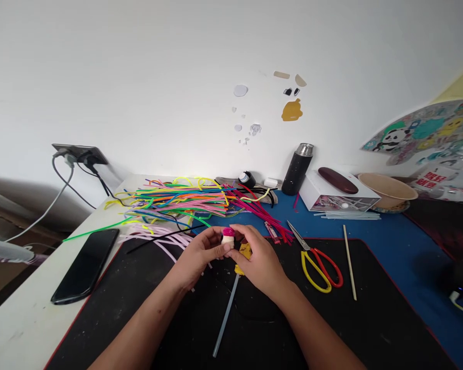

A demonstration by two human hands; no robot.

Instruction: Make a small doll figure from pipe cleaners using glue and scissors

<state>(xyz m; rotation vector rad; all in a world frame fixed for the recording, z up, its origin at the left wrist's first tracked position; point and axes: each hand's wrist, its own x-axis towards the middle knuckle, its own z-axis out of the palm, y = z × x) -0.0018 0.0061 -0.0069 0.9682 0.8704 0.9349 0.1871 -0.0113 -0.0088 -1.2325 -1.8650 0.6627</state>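
Between the fingertips of my left hand (198,257) and my right hand (260,262) is a small cream piece with a fuzzy magenta top (228,238). Fingers of both hands close around it, and its lower part is partly hidden by my thumbs. Below my hands a translucent glue stick (226,318) lies on the black mat (262,334), its upper end at a yellow object (239,269) half covered by my right hand. To the right are scissors (310,254) with one yellow and one red handle, lying with blades apart.
Colourful pipe cleaners (185,198) lie heaped at the back. A phone (85,264) rests on the left. A wooden stick (349,262) lies right of the scissors. Behind stand a black thermos (296,172), a white box (312,192) and a beige bowl (389,190).
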